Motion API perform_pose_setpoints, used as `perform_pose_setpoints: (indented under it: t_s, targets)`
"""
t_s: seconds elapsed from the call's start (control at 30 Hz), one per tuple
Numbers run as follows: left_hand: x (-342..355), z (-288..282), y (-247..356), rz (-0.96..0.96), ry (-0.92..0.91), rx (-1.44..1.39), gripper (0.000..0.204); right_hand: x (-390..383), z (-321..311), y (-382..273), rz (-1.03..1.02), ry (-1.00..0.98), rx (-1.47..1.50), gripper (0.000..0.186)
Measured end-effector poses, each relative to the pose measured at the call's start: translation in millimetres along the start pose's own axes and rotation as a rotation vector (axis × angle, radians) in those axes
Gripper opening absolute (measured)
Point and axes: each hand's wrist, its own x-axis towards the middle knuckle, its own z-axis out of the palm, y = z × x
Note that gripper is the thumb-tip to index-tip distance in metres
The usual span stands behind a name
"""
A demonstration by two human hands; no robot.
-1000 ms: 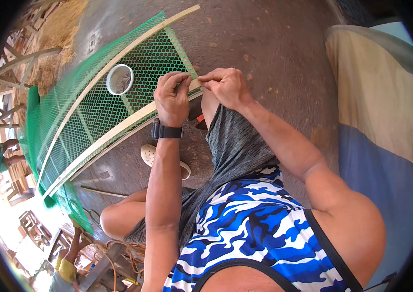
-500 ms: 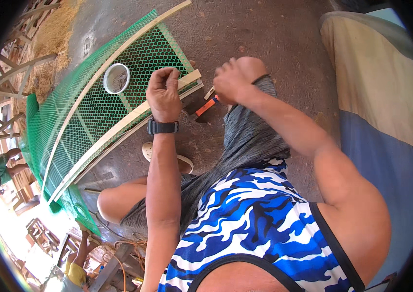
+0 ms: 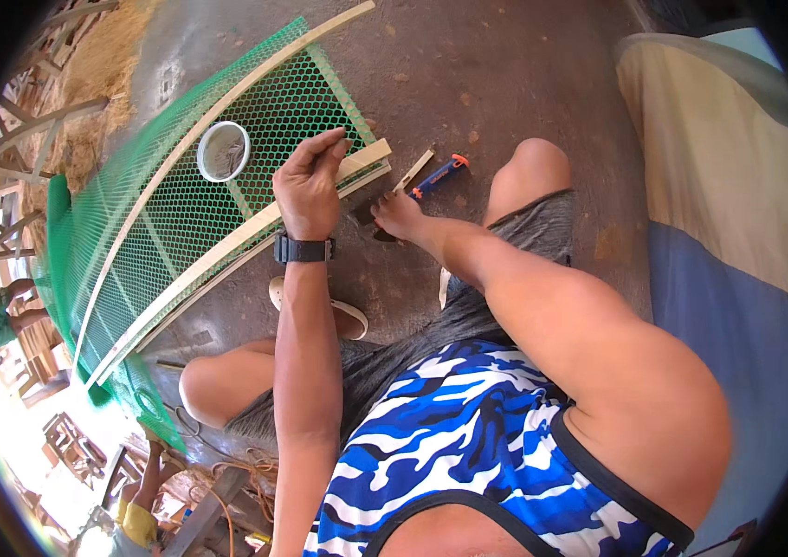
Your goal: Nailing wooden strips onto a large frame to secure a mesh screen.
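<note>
Left hand is curled, fingers pinching something tiny over the end of the wooden frame lying on the concrete floor; can't make out what it is. Right hand is down on the floor just off that frame end, fingers closing on a dark tool, grip half hidden. One green mesh sheet covers the frame, one white cup sits on it. One orange-and-blue cutter lies just beyond the right hand.

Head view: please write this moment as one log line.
left hand: pinching at pale wooden strip over green plastic mesh | right hand: on ground beside blue-orange tool | white round cup: on mesh
</note>
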Motion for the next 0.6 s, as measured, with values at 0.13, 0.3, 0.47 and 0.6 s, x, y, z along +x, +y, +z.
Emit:
perform_pose_setpoints:
  t_s: [0.13, 0.3, 0.47, 0.6]
  targets:
    - [-0.9, 2.3, -4.0, 0.006, -0.070, -0.039, 0.013, 6.0, 3.3, 18.4, -0.001, -0.069, -0.140, 0.038]
    - [-2.2, 3.0, -6.6, 0.013, -0.018, -0.150, 0.010, -8.1, -35.6, 26.5, 0.065, -0.149, -0.013, 0.045]
    - [-1.4, 2.9, -1.1, 0.163, -0.042, 0.192, 0.008, -25.2, -129.7, 71.3, -0.026, -0.328, 0.024, 0.033]
    - [-3.7, 2.8, -0.6, 0.119, -0.037, 0.303, 0.011, -56.8, -200.1, 126.6, 0.156, -0.318, -0.065, 0.028]
